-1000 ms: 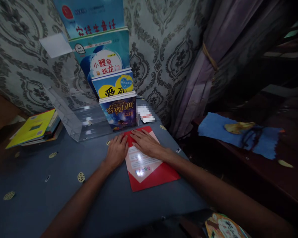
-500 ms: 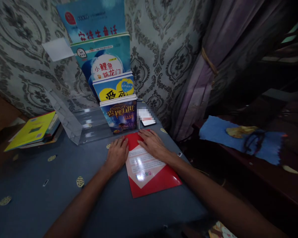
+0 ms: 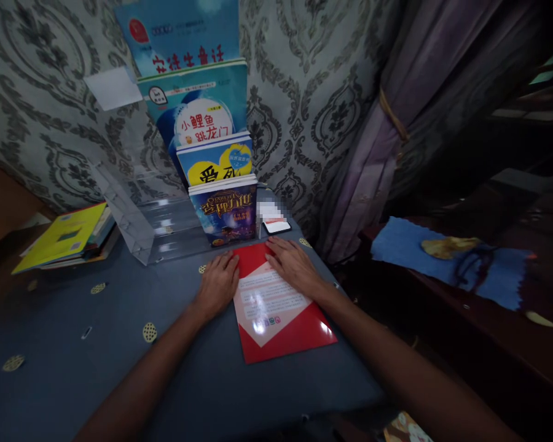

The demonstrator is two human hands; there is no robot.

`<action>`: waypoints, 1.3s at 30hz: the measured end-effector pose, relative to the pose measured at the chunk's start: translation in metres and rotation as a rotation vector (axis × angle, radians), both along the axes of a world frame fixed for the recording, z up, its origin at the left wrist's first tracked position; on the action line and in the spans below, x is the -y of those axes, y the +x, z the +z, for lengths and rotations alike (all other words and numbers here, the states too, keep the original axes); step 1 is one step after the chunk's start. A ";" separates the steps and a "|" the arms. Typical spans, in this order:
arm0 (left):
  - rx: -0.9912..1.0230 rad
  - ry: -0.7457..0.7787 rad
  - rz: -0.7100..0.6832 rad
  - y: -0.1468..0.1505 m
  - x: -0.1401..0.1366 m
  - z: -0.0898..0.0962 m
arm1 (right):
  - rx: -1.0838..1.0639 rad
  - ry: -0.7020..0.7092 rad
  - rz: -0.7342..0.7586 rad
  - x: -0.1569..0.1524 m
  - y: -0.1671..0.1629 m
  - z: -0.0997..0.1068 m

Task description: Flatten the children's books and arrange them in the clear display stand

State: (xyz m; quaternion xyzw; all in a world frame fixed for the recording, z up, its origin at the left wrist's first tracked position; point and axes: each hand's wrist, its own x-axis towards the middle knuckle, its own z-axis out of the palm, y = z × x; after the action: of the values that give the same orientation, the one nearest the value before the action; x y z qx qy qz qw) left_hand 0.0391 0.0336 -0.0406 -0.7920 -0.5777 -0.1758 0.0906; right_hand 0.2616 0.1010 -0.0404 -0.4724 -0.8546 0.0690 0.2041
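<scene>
A red book (image 3: 295, 339) with a pale printed panel lies flat on the table, just in front of a clear stepped rack (image 3: 170, 245). My left hand (image 3: 217, 279) rests at the book's upper left edge, its fingers laid out and touching the cover's side. Across the upper right part of the cover lies my right hand (image 3: 292, 264), fingers stretched forward and flat. Behind them several books stand upright in the rack, the nearest being a dark blue book (image 3: 225, 212) with gold lettering.
A phone (image 3: 275, 220) lies right of the rack. At the left sits a stack of books topped by a yellow one (image 3: 62, 236). A dark bench (image 3: 424, 288) with a blue cloth (image 3: 396, 245) stands at the right, beyond a tied curtain (image 3: 364, 166).
My right hand has slid slightly to the right over the book's top edge. The left hand stays at the book's left edge. The view has shifted a little.
</scene>
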 end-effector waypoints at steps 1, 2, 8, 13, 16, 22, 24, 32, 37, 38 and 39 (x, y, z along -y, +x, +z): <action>0.009 0.001 -0.008 -0.001 0.000 -0.001 | -0.008 -0.001 0.004 -0.001 0.001 -0.001; 0.014 0.003 -0.014 -0.001 0.000 -0.001 | -0.017 -0.004 0.014 -0.003 0.002 -0.003; 0.002 0.014 -0.023 0.000 -0.003 -0.004 | -0.084 -0.017 0.102 -0.013 0.008 -0.013; -0.007 0.007 0.002 0.004 -0.003 -0.004 | -0.050 -0.051 0.094 -0.016 0.007 -0.013; 0.018 -0.028 -0.008 0.003 -0.003 -0.002 | -0.030 -0.039 0.094 -0.017 0.007 -0.013; 0.012 -0.096 -0.027 0.003 -0.004 0.000 | 0.055 0.072 0.152 -0.013 0.005 -0.013; 0.005 -0.094 -0.021 0.003 -0.004 0.000 | 0.073 0.082 0.231 -0.007 0.001 -0.010; -0.001 -0.090 -0.019 0.004 -0.004 -0.002 | 0.057 0.018 0.357 0.011 -0.012 0.000; 0.005 -0.103 -0.020 0.005 -0.004 -0.001 | 0.053 0.018 0.277 0.002 -0.003 -0.002; 0.001 -0.108 -0.016 0.005 -0.003 0.000 | 0.056 0.013 0.244 -0.001 0.000 -0.003; -0.004 -0.114 -0.013 0.005 -0.003 0.000 | 0.058 0.005 0.208 -0.003 0.003 -0.003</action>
State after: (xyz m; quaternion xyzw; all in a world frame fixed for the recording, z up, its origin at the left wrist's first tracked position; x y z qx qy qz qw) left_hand 0.0440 0.0367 -0.0405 -0.7998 -0.5815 -0.1416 0.0454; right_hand 0.2646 0.1043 -0.0436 -0.3826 -0.9047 0.0740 0.1720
